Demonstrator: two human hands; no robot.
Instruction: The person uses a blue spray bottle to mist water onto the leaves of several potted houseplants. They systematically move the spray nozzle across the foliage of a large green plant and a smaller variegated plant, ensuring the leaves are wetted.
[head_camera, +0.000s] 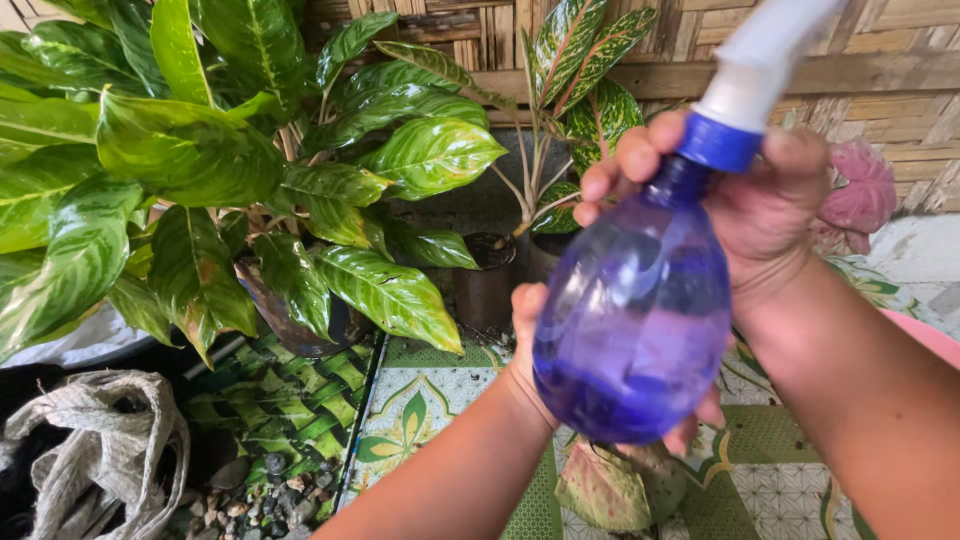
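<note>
Your left hand (530, 330) cups the purple spray bottle's (635, 320) base, right hand (760, 190) gripping its blue collar (718, 143); keep it steady and upright.

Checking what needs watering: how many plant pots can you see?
3: a dark pot at centre, a second pot right beside it, and a pot under the big left plant. Leaves and the bottle may hide others.

Patterned mat (420, 395) w/ dark pots (487, 280), gravel (270, 490), sack (100, 440).

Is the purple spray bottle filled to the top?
No, the purple spray bottle looks mostly empty, with darker liquid pooled only near its bottom.
</note>
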